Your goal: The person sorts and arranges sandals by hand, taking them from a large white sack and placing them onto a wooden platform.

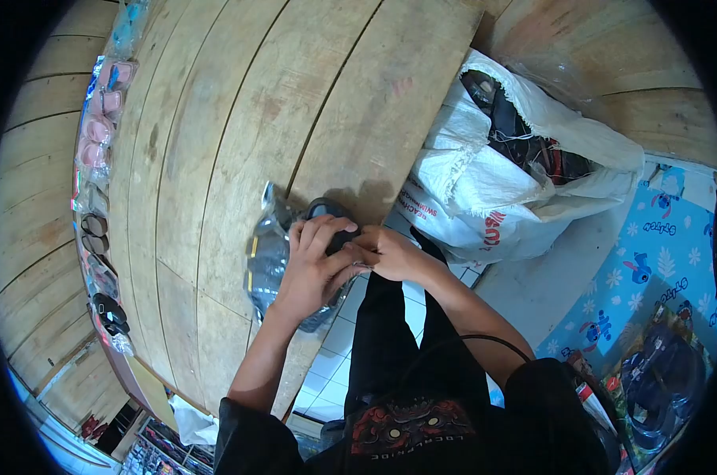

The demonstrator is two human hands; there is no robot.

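Near the front edge of the wooden table, my left hand point(317, 257) is closed over a black sandal point(324, 207), whose rounded end shows beyond the fingers. My right hand point(386, 252) meets it from the right, fingertips pinched at the sandal's near side. What lies between the two hands is mostly hidden. Under and left of my left hand is a clear plastic bag point(268, 257) with dark contents and small yellow marks, resting on the tabletop.
The plank table point(239, 142) stretches away ahead. Packaged pink sandals point(97, 131) and darker footwear point(109, 313) line its far left edge. At right stands a white woven sack point(485, 182) of black footwear. Wrapped items point(651, 380) lie lower right, near blue patterned sheeting point(635, 261).
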